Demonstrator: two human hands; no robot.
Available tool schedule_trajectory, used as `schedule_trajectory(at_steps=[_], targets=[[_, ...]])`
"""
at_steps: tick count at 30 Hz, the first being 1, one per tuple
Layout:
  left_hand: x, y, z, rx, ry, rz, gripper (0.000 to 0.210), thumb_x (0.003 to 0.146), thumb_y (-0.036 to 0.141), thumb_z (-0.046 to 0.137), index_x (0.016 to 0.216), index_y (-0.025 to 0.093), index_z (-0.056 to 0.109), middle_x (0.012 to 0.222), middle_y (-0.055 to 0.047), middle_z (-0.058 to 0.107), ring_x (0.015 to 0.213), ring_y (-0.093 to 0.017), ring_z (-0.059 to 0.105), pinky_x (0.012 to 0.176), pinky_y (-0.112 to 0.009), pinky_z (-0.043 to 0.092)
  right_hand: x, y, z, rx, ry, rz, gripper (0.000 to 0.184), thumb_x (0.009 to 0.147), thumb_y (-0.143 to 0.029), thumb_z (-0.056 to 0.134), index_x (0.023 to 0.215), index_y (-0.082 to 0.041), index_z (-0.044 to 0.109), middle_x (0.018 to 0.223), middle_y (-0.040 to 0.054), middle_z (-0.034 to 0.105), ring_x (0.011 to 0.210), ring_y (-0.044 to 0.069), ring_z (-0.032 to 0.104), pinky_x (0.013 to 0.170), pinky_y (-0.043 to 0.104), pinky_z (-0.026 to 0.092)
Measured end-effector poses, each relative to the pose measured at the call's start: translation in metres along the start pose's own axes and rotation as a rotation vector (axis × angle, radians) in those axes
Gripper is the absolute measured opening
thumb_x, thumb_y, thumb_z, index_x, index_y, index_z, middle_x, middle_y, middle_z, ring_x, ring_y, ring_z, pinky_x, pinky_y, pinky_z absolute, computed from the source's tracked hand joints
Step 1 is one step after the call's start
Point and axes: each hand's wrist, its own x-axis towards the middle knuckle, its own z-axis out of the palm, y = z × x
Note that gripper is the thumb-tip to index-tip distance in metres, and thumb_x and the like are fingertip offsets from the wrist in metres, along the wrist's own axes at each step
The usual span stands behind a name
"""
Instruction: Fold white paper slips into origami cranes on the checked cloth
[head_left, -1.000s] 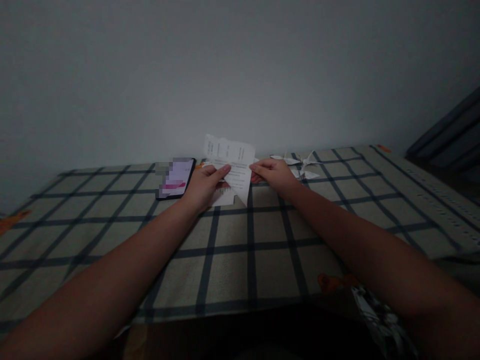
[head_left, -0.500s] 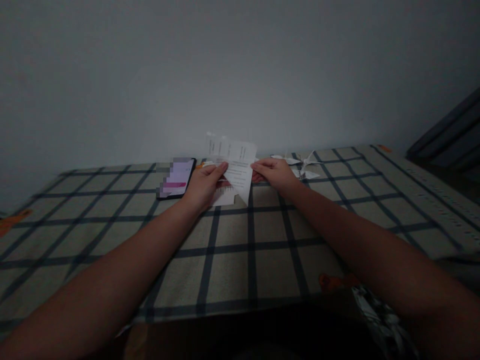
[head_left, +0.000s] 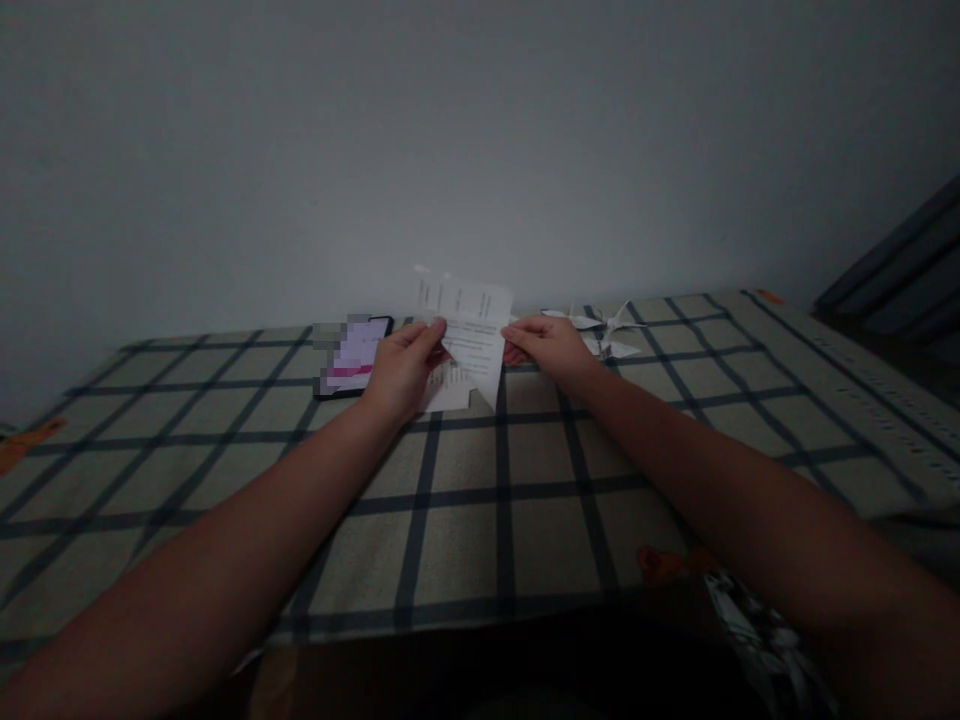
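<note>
A white printed sheet of paper (head_left: 474,335) is held up between both hands, partly folded, over the far middle of a checked cloth (head_left: 465,520). My left hand (head_left: 401,368) pinches its left edge with thumb and fingers. My right hand (head_left: 547,345) pinches its right edge. Another piece of white paper (head_left: 448,392) lies flat on the cloth just under the held sheet. The room is dim.
A phone (head_left: 352,355) with a lit screen lies on the cloth left of my left hand. Small folded paper figures (head_left: 600,332) lie right of my right hand. A plain wall (head_left: 450,150) rises right behind the surface. A dark striped object (head_left: 900,275) stands at the far right.
My left hand has slid a little up along the paper's left edge, and the sheet has shifted slightly. My right hand has hardly moved.
</note>
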Motion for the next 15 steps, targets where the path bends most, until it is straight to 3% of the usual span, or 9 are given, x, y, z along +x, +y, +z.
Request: schedule_trajectory(at_steps=[6,15], targets=[[0.0036,0.0029,-0.0025,-0.022,0.025,0.073,0.023,0.068,0.034,0.083,0.074,0.019,0.066,0.084,-0.002,0.072,0.084,-0.015,0.067,0.083,-0.029,0.053,-0.0006,-0.0006,-0.0001,-0.004,-0.025,-0.014,0.013,0.086,-0.025,0.068,0.076,-0.016,0.068,0.07,0.0024,0.07,0.063,0.011,0.066,0.067,0.027,0.059],[0.0089,0.0028,-0.0071,-0.069,0.114,0.024,0.018,0.076,0.036,0.071,0.076,0.018,0.067,0.077,-0.003,0.071,0.072,-0.016,0.065,0.063,-0.025,0.05,0.0024,0.0037,-0.0018,-0.03,-0.045,-0.023,0.017,0.084,-0.03,0.07,0.074,-0.016,0.068,0.071,0.0036,0.071,0.065,0.012,0.067,0.068,0.029,0.06]])
